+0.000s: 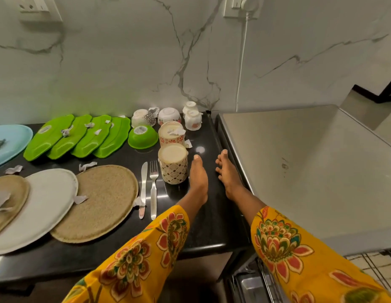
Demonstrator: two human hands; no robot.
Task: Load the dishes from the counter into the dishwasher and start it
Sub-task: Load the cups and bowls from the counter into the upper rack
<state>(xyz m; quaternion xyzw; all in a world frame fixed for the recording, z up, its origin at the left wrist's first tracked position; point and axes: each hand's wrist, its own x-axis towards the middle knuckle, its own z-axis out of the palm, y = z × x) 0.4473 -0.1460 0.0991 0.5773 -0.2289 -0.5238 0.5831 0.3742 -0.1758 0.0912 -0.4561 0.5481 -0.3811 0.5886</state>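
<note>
Although the dishwasher (262, 283) seems to stand open at about five o'clock, where a wire rack and a steel interior show beneath the steel worktop (299, 167), nothing visible has gone into it, so by my judgement the loading has barely begun. The black counter (212, 215) holds everything: a pale blue plate (8, 141) at nine o'clock, four green leaf-shaped plates (76, 136) overlapping at ten o'clock, a green bowl (143, 136) upturned beside them, and small white cups and bowls (168, 115) clustered towards twelve o'clock. At eight o'clock lie three round plates (52, 204) overlapping, two brownish and one white. A knife (143, 189) and fork (153, 189) lie side by side near centre. Two patterned mugs (173, 162) stand upside down, one behind the other.

The left hand (197, 176) reaches forward with fingers straight, just beside the nearer mug, holding nothing; whether it touches the mug I cannot tell. The right hand (226, 171) is spread flat near the counter's right edge, also empty, apart from the left. Torn paper scraps (14, 169) lie scattered among the dishes. Every dish is left to load, and the machine remains to be started.
</note>
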